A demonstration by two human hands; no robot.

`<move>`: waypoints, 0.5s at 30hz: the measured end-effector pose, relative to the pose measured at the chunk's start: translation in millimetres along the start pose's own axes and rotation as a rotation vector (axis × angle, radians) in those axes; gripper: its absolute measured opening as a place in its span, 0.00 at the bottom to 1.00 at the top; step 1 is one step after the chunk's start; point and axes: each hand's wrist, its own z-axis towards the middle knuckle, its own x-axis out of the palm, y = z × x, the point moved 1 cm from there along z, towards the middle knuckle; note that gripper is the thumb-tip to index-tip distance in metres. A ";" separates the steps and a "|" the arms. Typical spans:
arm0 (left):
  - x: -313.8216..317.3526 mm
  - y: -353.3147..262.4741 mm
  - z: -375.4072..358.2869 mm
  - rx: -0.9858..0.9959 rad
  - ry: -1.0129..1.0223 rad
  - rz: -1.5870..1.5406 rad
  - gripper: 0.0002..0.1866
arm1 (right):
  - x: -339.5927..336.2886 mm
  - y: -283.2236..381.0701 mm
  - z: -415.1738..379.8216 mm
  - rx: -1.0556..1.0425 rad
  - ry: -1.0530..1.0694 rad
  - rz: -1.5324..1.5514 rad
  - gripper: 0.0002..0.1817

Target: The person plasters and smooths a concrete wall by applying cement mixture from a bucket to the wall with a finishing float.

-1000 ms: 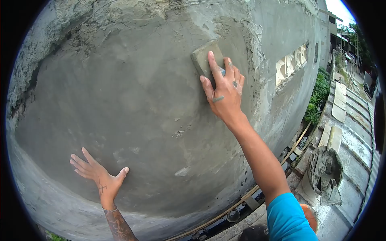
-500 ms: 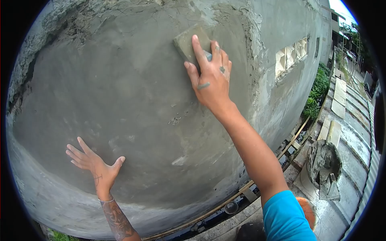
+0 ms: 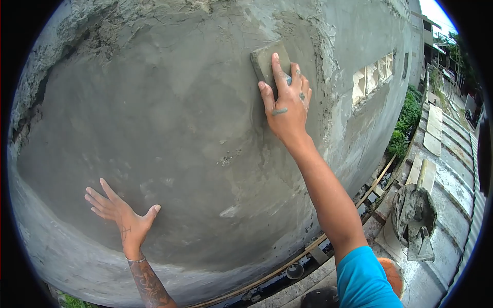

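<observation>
A wall (image 3: 154, 118) of damp grey plaster fills most of the head view. My right hand (image 3: 288, 110) grips a rectangular plastering float (image 3: 267, 59), its flat side against the upper right part of the plaster. A bit of blue shows under the fingers; the palm hides most of the handle. Wet plaster is smeared on the back of this hand. Lower left, my left hand (image 3: 123, 213) is spread with fingers apart and holds nothing. It is at the wall's surface; whether the palm touches cannot be made out.
Right of the wet patch runs a rough plaster ridge (image 3: 324, 66), then a vent block opening (image 3: 372, 77). A bucket (image 3: 395, 231) with mortar and a trowel (image 3: 422, 245) stands on the metal roofing (image 3: 452, 179) at lower right. Boards (image 3: 433, 131) and green plants (image 3: 405, 123) lie beyond.
My right hand has slid the float to the right and slightly down across the plaster. My left hand stays in nearly the same place.
</observation>
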 end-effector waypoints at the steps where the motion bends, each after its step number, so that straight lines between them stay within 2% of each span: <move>1: 0.4 0.1 -0.1 -0.004 -0.011 -0.006 0.78 | -1.1 -5.7 -31.2 0.014 0.040 0.018 0.32; 4: 0.1 -1.4 -1.8 -0.021 -0.006 -0.018 0.78 | 1.3 -47.6 -185.5 0.069 0.233 0.034 0.34; 6: -0.8 -1.1 -0.3 -0.029 -0.016 -0.012 0.78 | 2.1 -47.1 -204.1 -0.029 0.217 0.063 0.34; 7: -0.7 -0.8 0.4 -0.018 -0.023 -0.005 0.78 | -4.6 -29.8 -187.8 -0.066 0.214 0.076 0.34; 8: -0.3 0.3 -0.9 0.003 -0.016 0.003 0.78 | 8.9 -23.0 -153.1 -0.098 0.111 0.056 0.33; 11: -2.7 -1.9 -1.8 -0.024 0.026 -0.015 0.78 | 2.3 35.7 55.6 -0.117 -0.179 0.034 0.28; 12: -1.8 -2.5 -5.3 -0.015 0.042 -0.006 0.78 | -2.0 42.5 94.8 -0.092 -0.071 0.000 0.27; 15: -3.3 -1.2 0.0 -0.010 0.021 -0.005 0.78 | 4.7 40.0 44.8 -0.092 -0.192 0.005 0.28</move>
